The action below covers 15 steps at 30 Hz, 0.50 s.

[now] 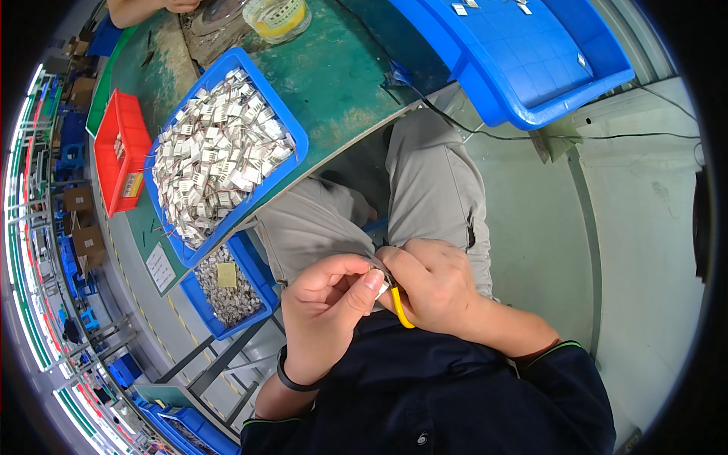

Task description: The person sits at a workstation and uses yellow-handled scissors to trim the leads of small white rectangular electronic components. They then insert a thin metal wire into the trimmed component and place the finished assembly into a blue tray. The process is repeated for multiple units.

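Note:
My left hand [327,299] pinches a small white part [381,289] between thumb and index finger, above my lap. My right hand [434,279] is closed around a hand tool with yellow handles [402,308], which looks like small pliers or cutters. Its dark jaws reach toward the white part; whether they touch it is hidden by the fingers. On the table to the left, a blue bin [301,155] is heaped with small white parts [220,144] like the held one, some with thin wires.
A red bin [121,171] stands left of the blue bin. Below the table edge sits another blue bin [265,311] with small pieces and a yellow note [227,274]. A large blue tray [523,114] and a black cable [485,136] are at right. Another person's hand [182,4] shows far left.

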{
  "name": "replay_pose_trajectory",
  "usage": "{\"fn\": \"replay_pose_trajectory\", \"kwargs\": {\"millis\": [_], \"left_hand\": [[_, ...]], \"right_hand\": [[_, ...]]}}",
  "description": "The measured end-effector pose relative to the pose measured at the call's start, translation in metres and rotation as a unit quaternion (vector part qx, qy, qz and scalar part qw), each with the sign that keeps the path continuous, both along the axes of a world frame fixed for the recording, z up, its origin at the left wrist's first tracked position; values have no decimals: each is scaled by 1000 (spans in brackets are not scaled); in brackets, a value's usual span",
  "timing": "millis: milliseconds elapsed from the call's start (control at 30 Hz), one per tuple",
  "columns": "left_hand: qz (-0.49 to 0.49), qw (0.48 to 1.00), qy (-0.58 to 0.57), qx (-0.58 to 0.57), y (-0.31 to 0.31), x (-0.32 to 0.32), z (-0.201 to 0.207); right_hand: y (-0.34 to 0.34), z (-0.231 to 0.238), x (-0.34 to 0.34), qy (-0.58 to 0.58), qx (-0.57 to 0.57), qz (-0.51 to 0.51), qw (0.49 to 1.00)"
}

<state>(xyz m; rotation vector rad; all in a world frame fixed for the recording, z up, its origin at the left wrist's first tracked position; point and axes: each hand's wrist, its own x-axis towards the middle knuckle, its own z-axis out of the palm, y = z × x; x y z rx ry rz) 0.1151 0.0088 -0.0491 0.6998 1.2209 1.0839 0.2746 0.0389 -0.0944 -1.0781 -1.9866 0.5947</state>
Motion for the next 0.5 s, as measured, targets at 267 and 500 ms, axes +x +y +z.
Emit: {"fn": "replay_pose_trajectory", "kwargs": {"millis": [267, 500], "left_hand": [[3, 1000, 11, 15, -1, -1, -1], [8, 999, 24, 28, -2, -1, 0]], "right_hand": [[1, 4, 1, -12, 4, 6, 1000], [-1, 0, -1, -28, 20, -9, 999]]}}
